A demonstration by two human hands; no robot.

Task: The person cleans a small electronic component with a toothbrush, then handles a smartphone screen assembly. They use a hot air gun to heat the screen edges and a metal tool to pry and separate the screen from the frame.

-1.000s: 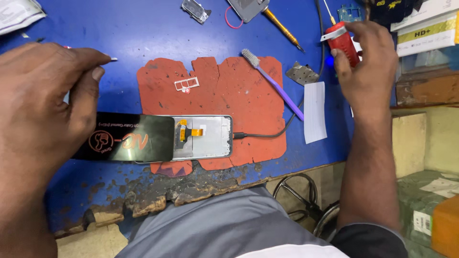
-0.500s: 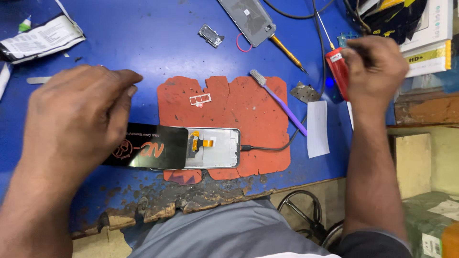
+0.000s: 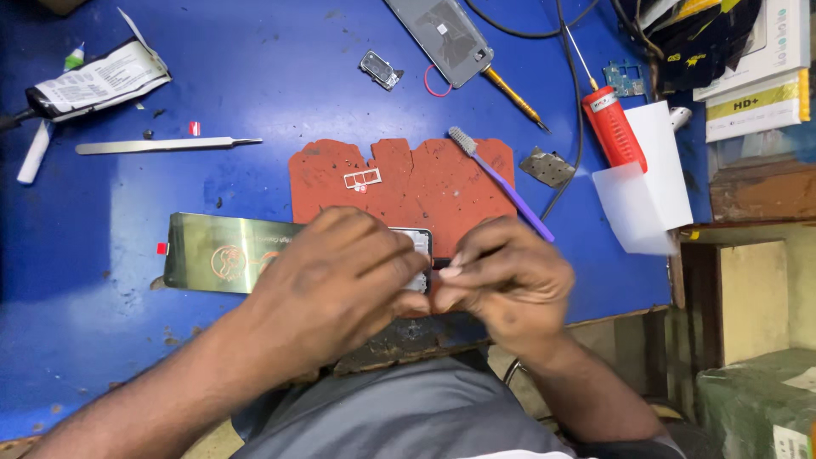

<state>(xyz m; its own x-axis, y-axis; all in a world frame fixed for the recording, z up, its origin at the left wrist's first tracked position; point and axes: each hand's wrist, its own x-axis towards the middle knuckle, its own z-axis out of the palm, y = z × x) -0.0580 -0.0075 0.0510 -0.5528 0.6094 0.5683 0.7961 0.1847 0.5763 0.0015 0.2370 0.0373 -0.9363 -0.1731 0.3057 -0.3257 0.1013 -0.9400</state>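
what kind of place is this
Probably a phone repair bench: an opened phone lies under both hands on a red rubber work mat, with a red-handled screwdriver and metal tweezers on the blue worktop.

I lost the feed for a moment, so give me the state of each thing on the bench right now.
Left hand: resting on the phone, covering it.
Right hand: fingertips pinched at the phone's right end.
Phone: lying opened on the red mat, mostly hidden.
Red mat: flat on the bench.
Gold sheet: flat, left of the hands.
Red screwdriver: lying untouched.
Purple brush: lying on the mat.
Tweezers: lying untouched.
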